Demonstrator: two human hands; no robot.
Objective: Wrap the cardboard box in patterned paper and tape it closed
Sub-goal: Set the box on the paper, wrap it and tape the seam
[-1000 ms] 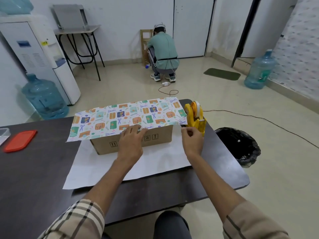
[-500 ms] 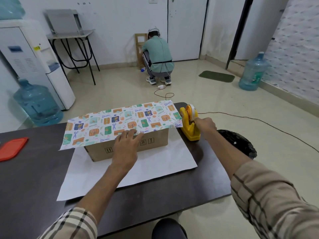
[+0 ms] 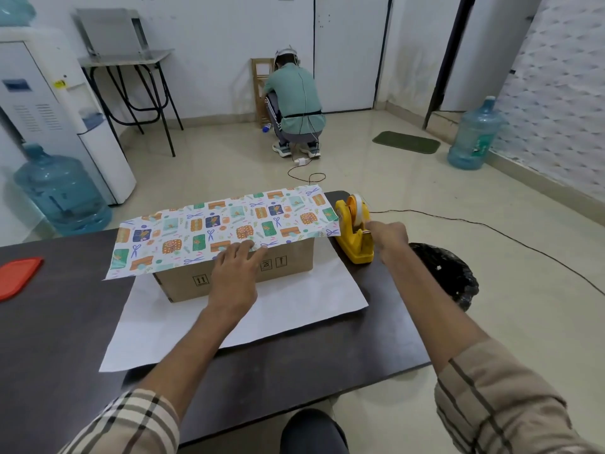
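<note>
Right hand [image 3: 389, 237], moved to the dispenser [image 3: 352, 245], pinches tape [image 3: 360, 209]; flat left hand [image 3: 235, 267] pins paper [image 3: 222, 231] edge.

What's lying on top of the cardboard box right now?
The patterned paper lies over the cardboard box, overhanging to the left. The left hand rests its fingers on the paper's near edge. The box's top face is hidden beneath the paper.

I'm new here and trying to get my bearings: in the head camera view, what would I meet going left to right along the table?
Red lid → patterned paper draped over the cardboard box → yellow tape dispenser → right hand at the dispenser → black bin just past the table's edge.
</note>
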